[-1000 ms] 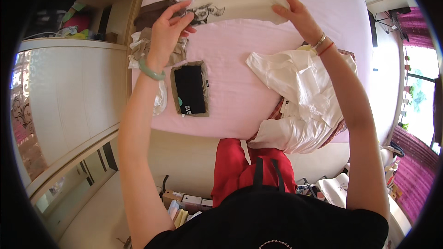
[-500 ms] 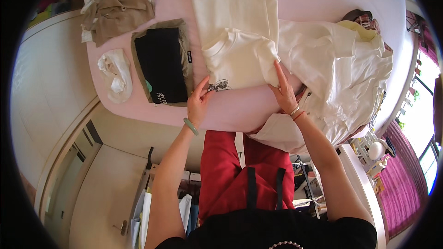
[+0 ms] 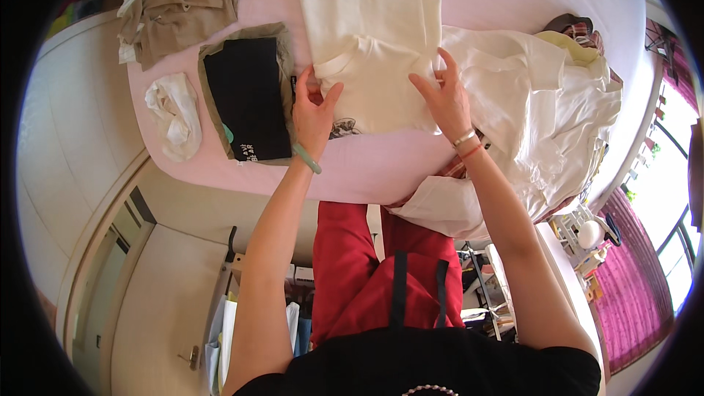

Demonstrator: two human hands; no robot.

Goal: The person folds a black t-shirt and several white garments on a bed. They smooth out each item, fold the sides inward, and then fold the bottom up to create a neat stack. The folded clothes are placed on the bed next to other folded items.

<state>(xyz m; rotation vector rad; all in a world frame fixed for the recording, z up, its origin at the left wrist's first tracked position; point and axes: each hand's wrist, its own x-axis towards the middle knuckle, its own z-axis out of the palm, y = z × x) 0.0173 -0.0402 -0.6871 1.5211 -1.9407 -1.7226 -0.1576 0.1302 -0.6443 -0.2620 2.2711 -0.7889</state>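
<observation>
A cream T-shirt [image 3: 378, 88], folded small with its neckline at the far side and a dark printed drawing at its near left corner, lies on the pink bed sheet [image 3: 352, 176]. My left hand [image 3: 314, 114] is at its left edge, thumb and fingers apart. On the opposite edge rests my right hand [image 3: 446, 95], its thumb over the cloth and its fingers spread away from the thumb. Neither hand grips the fabric. Beyond the T-shirt, partly under it, is a larger folded cream garment [image 3: 370, 4].
Left of my hands lies a folded black garment [image 3: 249, 95] on an olive one. Farther left are a crumpled white cloth [image 3: 174, 114] and brown clothes [image 3: 180, 11]. Loose white garments [image 3: 513, 117] are heaped on the right. The bed's near edge curves before my red trousers [image 3: 348, 271].
Both hands have moved from the T-shirt's near corners farther up along its sides, and their fingers have spread. The view has shifted slightly.
</observation>
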